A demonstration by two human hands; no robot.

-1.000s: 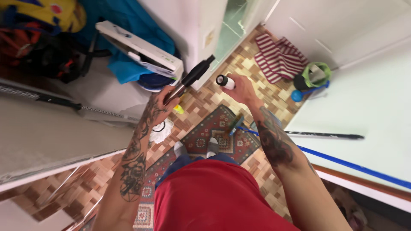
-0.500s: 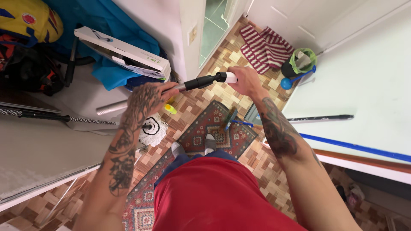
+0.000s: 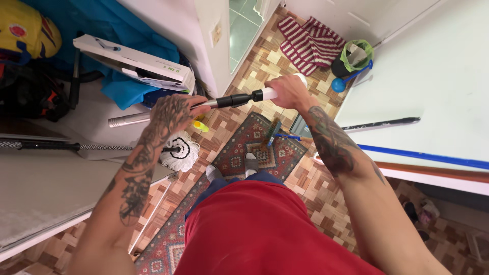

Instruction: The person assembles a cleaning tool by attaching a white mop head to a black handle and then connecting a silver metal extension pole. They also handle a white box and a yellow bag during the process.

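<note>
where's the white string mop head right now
In the head view the white string mop head lies on the parquet floor, left of the patterned red rug, just below the left hand gripping the metal pole.

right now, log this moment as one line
left hand: grips metal pole | right hand: grips white handle end | pole: level, chest height | below: mop head, rug

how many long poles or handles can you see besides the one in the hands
3, maybe more hidden. A patterned pole lies on the left ledge, ending at the white mop head. A black pole and a blue pole lie along the right.
</note>
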